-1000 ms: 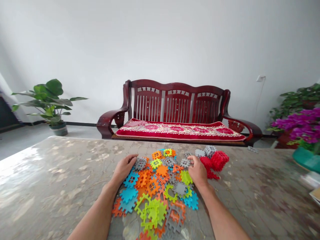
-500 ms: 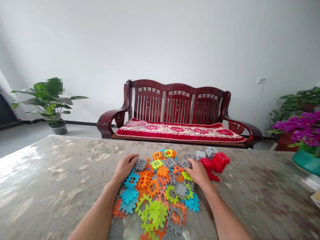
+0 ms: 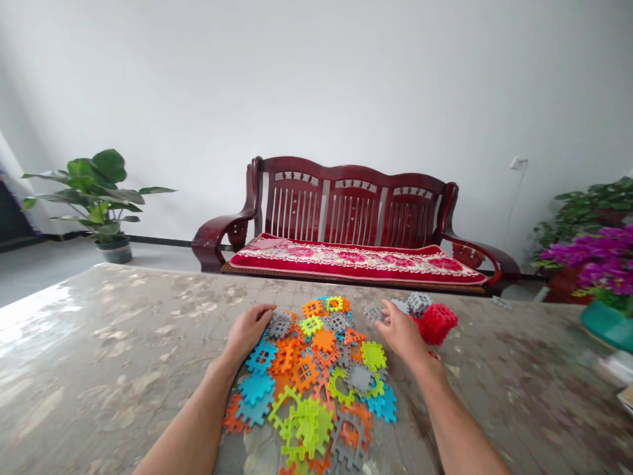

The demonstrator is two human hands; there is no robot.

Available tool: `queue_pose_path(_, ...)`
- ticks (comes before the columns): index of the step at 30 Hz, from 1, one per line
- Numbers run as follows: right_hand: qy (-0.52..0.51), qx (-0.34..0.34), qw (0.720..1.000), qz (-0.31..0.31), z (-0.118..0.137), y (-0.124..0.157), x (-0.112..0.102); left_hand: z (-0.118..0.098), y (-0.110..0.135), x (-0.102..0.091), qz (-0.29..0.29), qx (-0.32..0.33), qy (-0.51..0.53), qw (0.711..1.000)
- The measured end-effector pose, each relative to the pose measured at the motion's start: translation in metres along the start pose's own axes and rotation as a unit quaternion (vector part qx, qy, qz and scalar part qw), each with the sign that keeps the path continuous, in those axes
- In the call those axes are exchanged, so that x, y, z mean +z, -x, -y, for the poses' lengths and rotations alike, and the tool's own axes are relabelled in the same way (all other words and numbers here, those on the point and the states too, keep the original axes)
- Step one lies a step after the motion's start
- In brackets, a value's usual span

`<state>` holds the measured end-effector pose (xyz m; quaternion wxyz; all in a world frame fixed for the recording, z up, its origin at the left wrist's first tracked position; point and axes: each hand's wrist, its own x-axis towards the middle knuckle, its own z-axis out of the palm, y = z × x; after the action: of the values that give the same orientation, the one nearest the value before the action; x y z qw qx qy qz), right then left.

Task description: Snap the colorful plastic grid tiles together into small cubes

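Note:
A heap of flat plastic interlocking tiles in orange (image 3: 324, 341), blue (image 3: 257, 388), lime green (image 3: 373, 355) and grey (image 3: 360, 378) lies on the table between my forearms. My left hand (image 3: 248, 330) rests at the heap's left edge, fingers loosely bent and apart, close beside a grey lattice tile (image 3: 280, 324). At the upper right, my right hand (image 3: 401, 331) has its thumb and fingers apart near grey lattice tiles (image 3: 373, 312); whether it touches them I cannot tell. Right behind it sit a red tile cube (image 3: 438, 323) and a grey tile cube (image 3: 419, 303).
The table (image 3: 148, 356) has a patterned, shiny cover. A lone grey tile (image 3: 502, 303) lies far right. Purple flowers in a teal pot (image 3: 606, 323) stand at the right edge. Beyond the table are a wooden bench (image 3: 353, 204) and a potted plant (image 3: 103, 198).
My right hand has moved right, off the lime green tile, which now shows fully. It covers more of the red tiles. My left hand stays in place.

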<state>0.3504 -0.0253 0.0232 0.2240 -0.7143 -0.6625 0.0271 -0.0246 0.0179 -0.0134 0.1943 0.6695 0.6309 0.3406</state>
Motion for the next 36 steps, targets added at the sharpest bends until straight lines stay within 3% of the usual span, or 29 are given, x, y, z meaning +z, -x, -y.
queue_pose_path(11,0.111,-0.087,0.989,0.042,-0.009,-0.045,-0.022,0.003,-0.001,0.001,0.004,0.006,-0.009,1.0)
queue_pose_path(23,0.168,-0.131,0.967,0.138,-0.01,-0.056,-0.007,0.004,-0.001,0.001,-0.007,0.003,-0.007,1.0)
queue_pose_path(36,0.173,-0.177,0.952,0.178,-0.011,-0.061,-0.009,-0.001,-0.001,-0.004,-0.053,-0.024,0.015,0.998)
